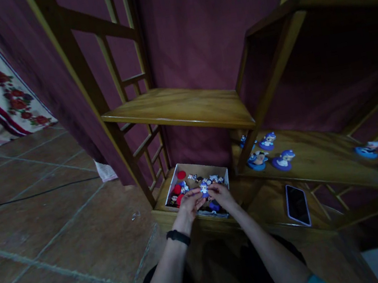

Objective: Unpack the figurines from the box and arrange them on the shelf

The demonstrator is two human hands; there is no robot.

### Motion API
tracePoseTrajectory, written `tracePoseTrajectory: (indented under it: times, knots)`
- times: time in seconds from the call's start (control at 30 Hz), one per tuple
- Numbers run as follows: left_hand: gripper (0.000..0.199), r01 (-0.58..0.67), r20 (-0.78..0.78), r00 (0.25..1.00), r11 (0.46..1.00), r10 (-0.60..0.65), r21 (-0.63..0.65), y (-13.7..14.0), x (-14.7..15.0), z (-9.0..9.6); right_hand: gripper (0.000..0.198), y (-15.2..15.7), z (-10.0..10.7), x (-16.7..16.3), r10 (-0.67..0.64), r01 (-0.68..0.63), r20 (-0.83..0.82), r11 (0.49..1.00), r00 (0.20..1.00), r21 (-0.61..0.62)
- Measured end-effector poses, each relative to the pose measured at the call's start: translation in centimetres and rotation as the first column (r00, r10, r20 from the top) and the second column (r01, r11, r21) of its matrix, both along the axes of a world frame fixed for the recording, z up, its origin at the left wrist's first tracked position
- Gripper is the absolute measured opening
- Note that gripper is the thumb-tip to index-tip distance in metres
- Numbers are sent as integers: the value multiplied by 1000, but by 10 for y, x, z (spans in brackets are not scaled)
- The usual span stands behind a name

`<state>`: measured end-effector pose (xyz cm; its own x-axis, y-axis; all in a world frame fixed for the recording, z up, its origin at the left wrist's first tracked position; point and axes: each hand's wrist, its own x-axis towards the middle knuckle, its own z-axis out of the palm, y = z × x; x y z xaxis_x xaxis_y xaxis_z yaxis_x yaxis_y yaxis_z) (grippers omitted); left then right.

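Observation:
Between my two hands is a small figurine (203, 188) with a purple top and a pale face, held upright above an open cardboard box (222, 173). My left hand (190, 203) pinches it from the left, and my right hand (221, 195) grips it from the right. Inside the box lie several more figurines (213, 179) and some round red pieces (181, 175). A purple piece (214, 206) shows below my right hand. My fingers cover part of the box's contents.
The box stands on the low wooden shelf, under a middle board (183, 106). To the right, purple-based figurines (283, 161) and blue-based ones (258, 160) stand on another shelf board. A phone (297, 205) lies lower down. A cable (37, 193) crosses the tiled floor at left.

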<state>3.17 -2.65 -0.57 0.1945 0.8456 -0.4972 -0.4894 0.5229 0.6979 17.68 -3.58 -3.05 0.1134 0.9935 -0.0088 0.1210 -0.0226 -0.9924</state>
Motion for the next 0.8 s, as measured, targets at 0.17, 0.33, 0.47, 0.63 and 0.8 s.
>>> tracePoseTrajectory:
  times: [0.17,0.33,0.47,0.63,0.8]
  knots:
    - [17,-10,-35,999,1000,11,25,-1,3,4,20,0,5,-1,-29,27,-73,999,997,-40]
    - [17,-35,-71,997,997,40,75,-2,5,6,22,-1,10,-5,-43,32,-137,997,990,-77]
    - [18,-11,-66,998,996,16,86,-3,6,6,26,-2,13,-8,-3,-8,-164,998,986,-69]
    - [17,15,-75,997,997,-10,79,-3,7,7,27,-2,16,-8,32,-38,-120,998,992,-49]
    - [16,-16,-79,997,996,23,89,-3,7,4,26,1,8,-7,6,-11,-77,998,997,-62]
